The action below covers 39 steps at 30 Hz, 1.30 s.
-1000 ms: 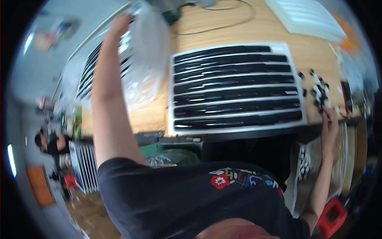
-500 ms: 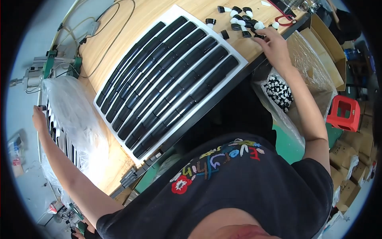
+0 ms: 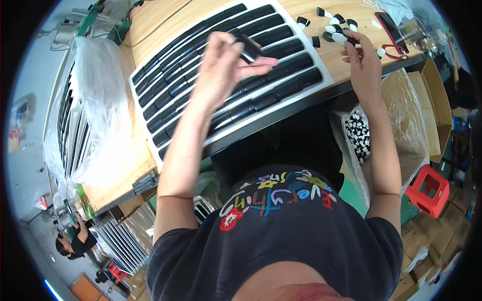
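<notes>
My left hand (image 3: 219, 70), slightly blurred, is above the white tray (image 3: 326, 79) and pinches a short glossy black tube-like piece (image 3: 247, 50). Its other fingers stretch out to the right. Under it, curved rows of glossy black cylinders (image 3: 295, 64) fill the tray. At the table's right part, my right hand (image 3: 365, 67) is closed on a small piece with a white rounded end (image 3: 339, 39); part of that piece is hidden by the fingers. Several loose black-and-white pieces (image 3: 337, 20) lie just beyond this hand.
Clear plastic (image 3: 100, 100) partly covers more filled trays at the left. Red-handled scissors (image 3: 395, 52) lie right of my right hand. A plastic-lined box (image 3: 396, 125) below the table edge holds many black-and-white pieces. A red stool (image 3: 427, 190) stands right; a co-worker (image 3: 80, 238) is lower left.
My left hand has come from the plastic-covered trays at the left to above the middle tray, with the black piece. My right hand now holds a white-ended piece. The whole view has shifted.
</notes>
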{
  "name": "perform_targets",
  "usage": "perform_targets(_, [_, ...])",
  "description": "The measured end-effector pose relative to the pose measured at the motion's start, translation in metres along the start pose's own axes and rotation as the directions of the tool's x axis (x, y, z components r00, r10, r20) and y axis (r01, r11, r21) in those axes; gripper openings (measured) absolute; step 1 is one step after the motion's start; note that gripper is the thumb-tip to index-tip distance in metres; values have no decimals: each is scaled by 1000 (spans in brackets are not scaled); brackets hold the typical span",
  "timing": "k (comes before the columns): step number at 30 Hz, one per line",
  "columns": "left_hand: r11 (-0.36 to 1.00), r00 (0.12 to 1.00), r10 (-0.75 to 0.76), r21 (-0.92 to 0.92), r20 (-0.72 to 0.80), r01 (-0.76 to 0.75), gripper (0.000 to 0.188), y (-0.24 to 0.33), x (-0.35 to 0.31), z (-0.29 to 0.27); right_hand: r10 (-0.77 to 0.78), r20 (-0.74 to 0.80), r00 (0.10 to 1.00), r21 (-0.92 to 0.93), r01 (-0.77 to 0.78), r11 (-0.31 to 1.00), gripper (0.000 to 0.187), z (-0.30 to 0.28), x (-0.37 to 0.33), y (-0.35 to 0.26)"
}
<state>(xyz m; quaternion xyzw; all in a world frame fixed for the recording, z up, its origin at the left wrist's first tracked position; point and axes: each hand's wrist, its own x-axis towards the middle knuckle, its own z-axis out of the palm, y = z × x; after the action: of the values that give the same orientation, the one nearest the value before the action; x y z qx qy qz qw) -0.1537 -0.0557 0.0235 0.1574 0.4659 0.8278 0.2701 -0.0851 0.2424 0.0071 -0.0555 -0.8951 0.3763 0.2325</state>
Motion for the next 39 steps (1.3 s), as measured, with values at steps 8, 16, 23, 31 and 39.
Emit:
perform_targets(8, [878,989,143,464,-21,-118,21,-32,-8,26,-102,178,979,516,-5,856,23,3,-2,-71])
perform_targets(16, [824,989,140,559,-49,-89,23,-32,-26,22,-35,357,934,428,-130,894,19,1,-8,-82])
perform_targets(23, [835,978,207,528,-36,-157,21,-28,-30,38,-59,437,897,497,-187,847,20,15,-13,-89])
perform_targets(31, [899,993,101,433,-66,-63,16,-21,-41,42,-34,514,857,588,-323,742,16,15,-21,-97])
perform_targets(39, [905,976,136,423,-169,-53,11,-15,-47,56,-71,551,832,615,-347,708,12,13,-20,-102])
